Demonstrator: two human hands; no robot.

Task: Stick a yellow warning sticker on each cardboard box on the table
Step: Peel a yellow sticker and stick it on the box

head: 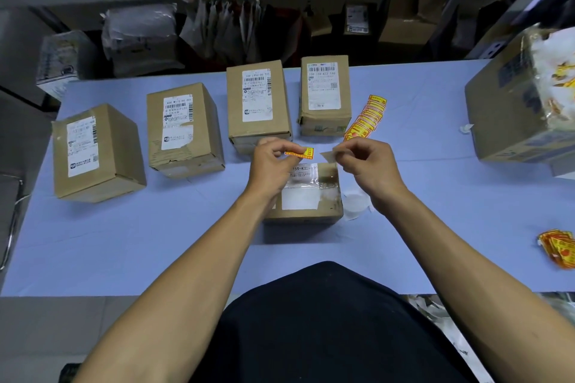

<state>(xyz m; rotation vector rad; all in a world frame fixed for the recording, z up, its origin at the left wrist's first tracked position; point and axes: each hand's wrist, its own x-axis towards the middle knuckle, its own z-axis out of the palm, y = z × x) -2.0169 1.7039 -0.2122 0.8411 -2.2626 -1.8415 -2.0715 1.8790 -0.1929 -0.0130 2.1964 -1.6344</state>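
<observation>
The left hand [272,162] pinches a yellow warning sticker [299,152]; the right hand [365,162] pinches its backing paper [328,155]. The sticker looks thin and floppy, so I think it is best held by one edge.

The left hand [273,162] covers the near-left part of the small brown cardboard box [314,196] under it, so half its white label is hidden. Print on the yellow-and-red sticker [300,152] is too tiny to read. The big open cardboard carton [510,115] and the loose pile of yellow stickers [558,247] get chopped by the right edge. Shelf stuff at the back is just blur.
</observation>
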